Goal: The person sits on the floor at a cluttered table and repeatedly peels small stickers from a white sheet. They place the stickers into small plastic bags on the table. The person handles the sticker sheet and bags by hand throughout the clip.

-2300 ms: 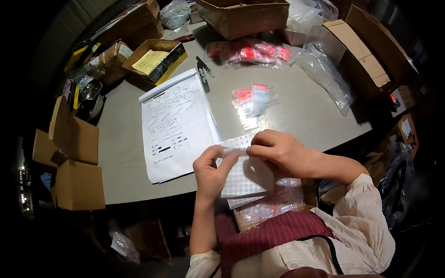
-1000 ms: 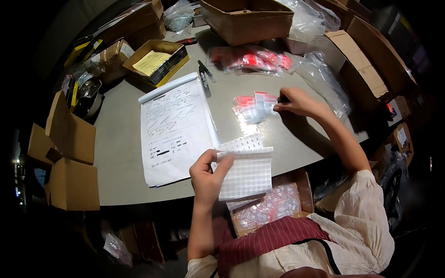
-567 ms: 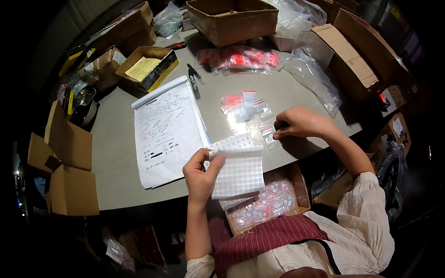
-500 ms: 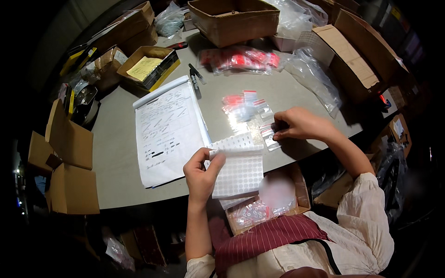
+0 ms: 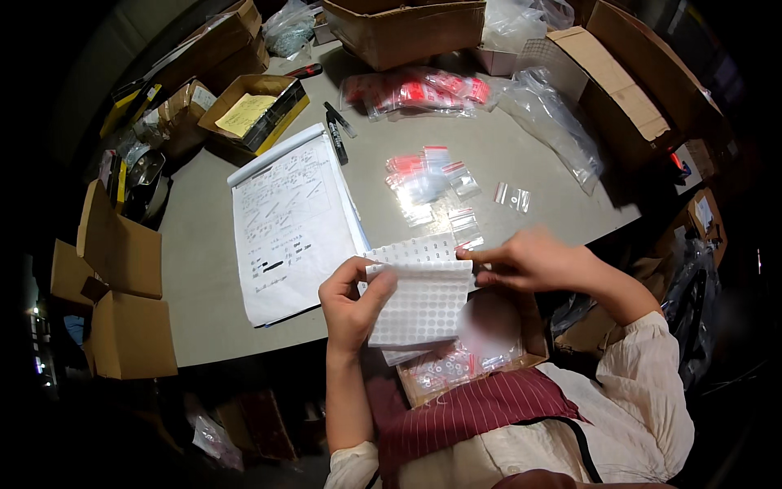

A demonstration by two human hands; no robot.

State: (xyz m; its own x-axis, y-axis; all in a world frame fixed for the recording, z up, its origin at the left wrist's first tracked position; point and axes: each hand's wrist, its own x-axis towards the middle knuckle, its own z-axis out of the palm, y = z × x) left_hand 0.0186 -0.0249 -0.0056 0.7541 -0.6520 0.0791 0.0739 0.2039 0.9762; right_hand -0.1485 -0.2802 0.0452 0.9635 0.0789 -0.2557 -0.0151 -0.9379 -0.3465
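Note:
My left hand [image 5: 352, 303] pinches a sheet of round white stickers [image 5: 417, 308] between thumb and fingers. Its upper part is folded over, and small dark print shows on the strip behind. With the index finger stretched out and thumb apart, my right hand [image 5: 533, 259] reaches the sheet's upper right corner. That fingertip is also close to a small clear zip bag [image 5: 464, 225] with a red strip. Farther right lies another small zip bag [image 5: 512, 197] with a white ring inside. Beyond the sheet sits a pile of zip bags [image 5: 419, 181].
A written notepad [image 5: 285, 236] lies left, near a black marker [image 5: 336, 140]. Red-striped bags [image 5: 415, 91] lie at the back beneath a cardboard box [image 5: 407, 37]. A clear plastic bag [image 5: 550, 122] lies right. At my lap, a carton [image 5: 533, 334] holds bagged white rings.
My right hand has left a small zip bag farther out on the table's right and come back toward me, to the sticker sheet's corner. My left hand keeps hold of the sheet.

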